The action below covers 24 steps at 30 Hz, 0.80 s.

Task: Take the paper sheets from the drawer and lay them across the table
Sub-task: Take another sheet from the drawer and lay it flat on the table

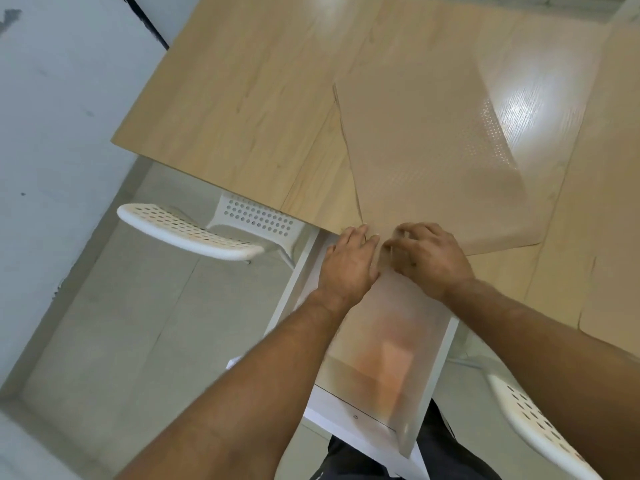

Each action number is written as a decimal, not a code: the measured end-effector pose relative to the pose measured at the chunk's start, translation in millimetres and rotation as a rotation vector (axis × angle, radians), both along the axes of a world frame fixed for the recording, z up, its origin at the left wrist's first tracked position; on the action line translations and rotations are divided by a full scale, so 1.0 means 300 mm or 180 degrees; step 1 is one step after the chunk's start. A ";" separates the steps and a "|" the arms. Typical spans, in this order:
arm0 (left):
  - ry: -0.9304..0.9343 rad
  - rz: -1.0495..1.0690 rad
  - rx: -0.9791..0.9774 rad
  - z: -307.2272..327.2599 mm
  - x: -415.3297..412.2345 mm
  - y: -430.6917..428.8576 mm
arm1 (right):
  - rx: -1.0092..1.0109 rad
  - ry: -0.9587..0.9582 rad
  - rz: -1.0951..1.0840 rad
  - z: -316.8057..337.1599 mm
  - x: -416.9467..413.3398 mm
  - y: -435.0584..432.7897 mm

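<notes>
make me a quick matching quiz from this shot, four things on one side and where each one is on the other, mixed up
Things:
1. drawer
2. left chair
3. right chair
4. sheet on the table

Places:
A. at the bottom right edge of the picture
B. pulled out below the table edge, under both hands
C. lying flat beyond the hands
D. on the floor left of the drawer, partly under the table

Pairs: 1-B, 2-D, 3-A, 4-C
</notes>
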<state>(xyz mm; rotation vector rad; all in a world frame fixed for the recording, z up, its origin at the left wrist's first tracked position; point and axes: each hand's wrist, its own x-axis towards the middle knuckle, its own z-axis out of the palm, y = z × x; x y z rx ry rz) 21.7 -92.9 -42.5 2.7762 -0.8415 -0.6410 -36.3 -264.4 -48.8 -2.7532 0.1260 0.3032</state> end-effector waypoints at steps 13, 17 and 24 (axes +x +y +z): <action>-0.0260 -0.0246 -0.0295 0.028 0.061 0.000 | 0.0476 -0.0041 0.0329 0.041 0.049 -0.047; -0.0646 0.0151 -0.0772 0.053 0.028 -0.030 | 0.0828 -0.0401 -0.0980 0.035 -0.036 0.011; -0.1003 0.0639 -0.1576 0.025 -0.100 -0.056 | 0.2966 -0.0321 -0.3828 0.123 -0.150 0.130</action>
